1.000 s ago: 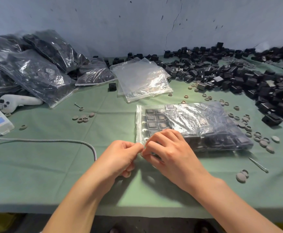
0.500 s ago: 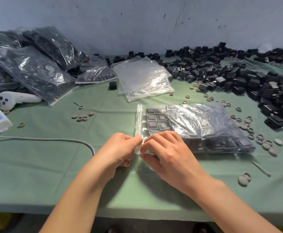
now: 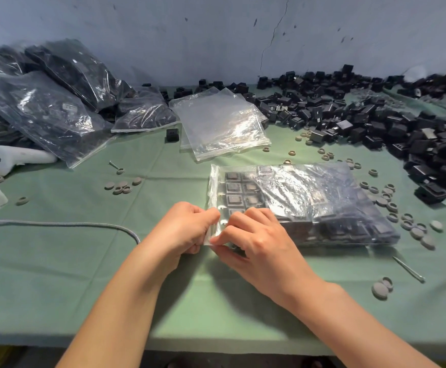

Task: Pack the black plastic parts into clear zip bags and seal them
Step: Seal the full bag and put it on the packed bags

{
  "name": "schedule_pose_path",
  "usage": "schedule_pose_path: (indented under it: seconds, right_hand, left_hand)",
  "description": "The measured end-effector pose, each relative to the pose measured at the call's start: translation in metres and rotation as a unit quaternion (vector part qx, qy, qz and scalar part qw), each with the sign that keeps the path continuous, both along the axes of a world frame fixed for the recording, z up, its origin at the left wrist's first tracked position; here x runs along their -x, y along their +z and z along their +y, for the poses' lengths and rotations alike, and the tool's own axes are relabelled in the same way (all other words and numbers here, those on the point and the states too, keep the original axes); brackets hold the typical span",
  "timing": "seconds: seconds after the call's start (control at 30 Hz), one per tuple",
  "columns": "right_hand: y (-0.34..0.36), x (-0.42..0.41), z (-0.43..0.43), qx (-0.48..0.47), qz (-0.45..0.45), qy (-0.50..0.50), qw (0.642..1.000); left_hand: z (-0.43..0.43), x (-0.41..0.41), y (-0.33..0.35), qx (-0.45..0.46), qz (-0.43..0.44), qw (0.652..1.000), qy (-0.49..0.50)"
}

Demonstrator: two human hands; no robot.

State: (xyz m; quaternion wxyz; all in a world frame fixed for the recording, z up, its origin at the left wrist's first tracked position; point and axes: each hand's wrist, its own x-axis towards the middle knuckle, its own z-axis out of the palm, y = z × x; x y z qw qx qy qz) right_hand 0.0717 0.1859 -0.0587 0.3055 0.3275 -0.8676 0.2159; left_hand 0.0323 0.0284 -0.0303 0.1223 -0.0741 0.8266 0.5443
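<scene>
On table (image 3: pixel 57 261), zip bag (image 3: pixel 309 197) lying left-right, mouth leftward, left hand (image 3: pixel 184 229) and right hand (image 3: pixel 259 245) pinching it

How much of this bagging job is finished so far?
Done: several filled bags are piled at the far left. In hand: one more full bag lies in front, and the left hand and right hand both pinch its zip edge at the near corner, apparently sealing it. To do: a big heap of loose black parts and a stack of empty bags wait at the back.
</scene>
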Motion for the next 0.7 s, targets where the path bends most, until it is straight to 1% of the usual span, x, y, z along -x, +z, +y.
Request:
schedule_pose_path:
  seconds: [0.1,0.33,0.47,0.53,0.6,0.7]
  right_hand:
    - [0.001,0.001,-0.001,0.010,0.002,0.003,1.000]
    - [0.005,0.001,-0.001,0.004,-0.002,0.009,1.000]
    - [0.007,-0.002,-0.007,-0.073,-0.014,-0.029,0.997]
    - [0.008,-0.002,-0.010,-0.091,-0.018,-0.047,0.995]
    - [0.010,0.000,-0.013,-0.089,-0.013,-0.057,0.994]
    - [0.012,0.003,-0.013,-0.066,-0.017,-0.061,0.996]
  left_hand:
    - [0.004,0.011,0.000,0.020,0.013,1.000,0.001]
    - [0.011,0.034,0.003,0.001,0.002,1.000,0.023]
    - [0.012,0.038,0.001,0.007,0.005,0.999,0.035]
    - [0.010,0.038,0.002,0.002,-0.002,0.999,0.033]
    - [0.009,0.038,0.002,-0.006,-0.010,0.999,0.031]
    - [0.009,0.040,0.003,0.006,-0.006,0.999,0.035]
